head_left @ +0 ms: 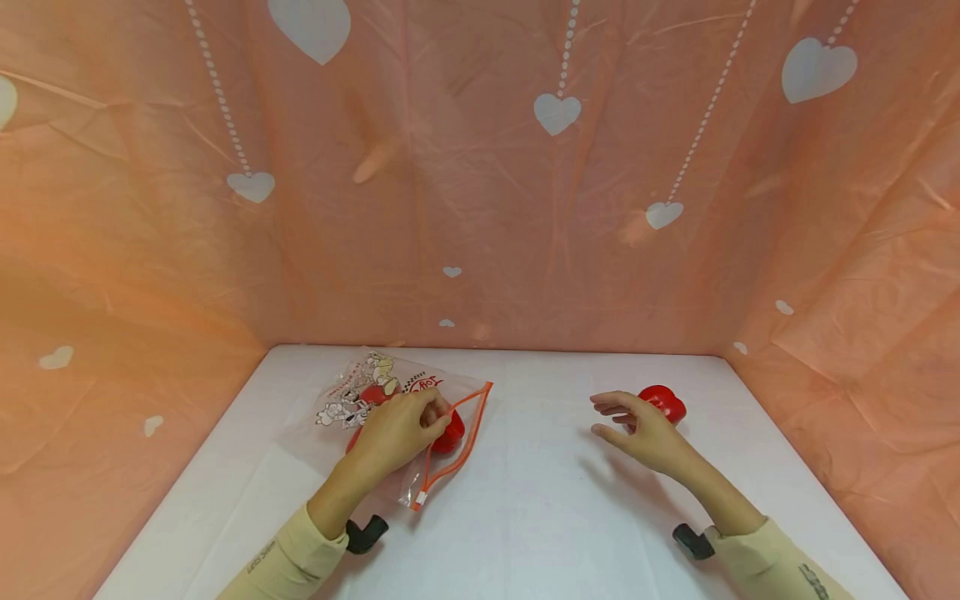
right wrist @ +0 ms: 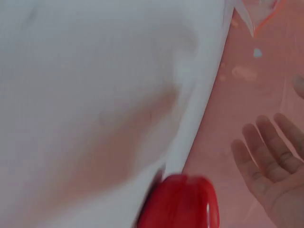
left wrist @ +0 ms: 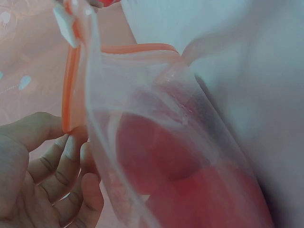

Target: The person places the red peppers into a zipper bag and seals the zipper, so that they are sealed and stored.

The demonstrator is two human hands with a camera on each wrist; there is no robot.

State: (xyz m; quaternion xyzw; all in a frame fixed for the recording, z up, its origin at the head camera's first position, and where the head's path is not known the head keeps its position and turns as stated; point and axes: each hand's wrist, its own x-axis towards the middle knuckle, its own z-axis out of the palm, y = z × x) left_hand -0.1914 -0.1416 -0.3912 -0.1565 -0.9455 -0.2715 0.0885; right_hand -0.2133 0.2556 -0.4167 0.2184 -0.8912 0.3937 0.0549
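Note:
On the left of the table lies a clear slider bag (head_left: 420, 367) with printed cartoon figures, an orange zip edge and a white slider. Several red items show inside it, one a shiny red piece (head_left: 448, 435) near the mouth. My left hand (head_left: 405, 425) pinches the bag's orange rim between thumb and fingertips, and the mouth stands apart (left wrist: 137, 48). To the right, a glossy red bell pepper (head_left: 666, 402) rests on the table, partly hidden behind my right hand (head_left: 641, 429). That hand hovers with fingers extended, holding nothing; the bell pepper (right wrist: 183, 204) appears apart from its fingers.
Both things lie on a white-covered table (head_left: 525, 500). An orange curtain (head_left: 480, 208) with white hearts encloses the back and sides. A black wrist mount (head_left: 366, 535) sits under the left cuff, another black mount (head_left: 692, 542) at the right.

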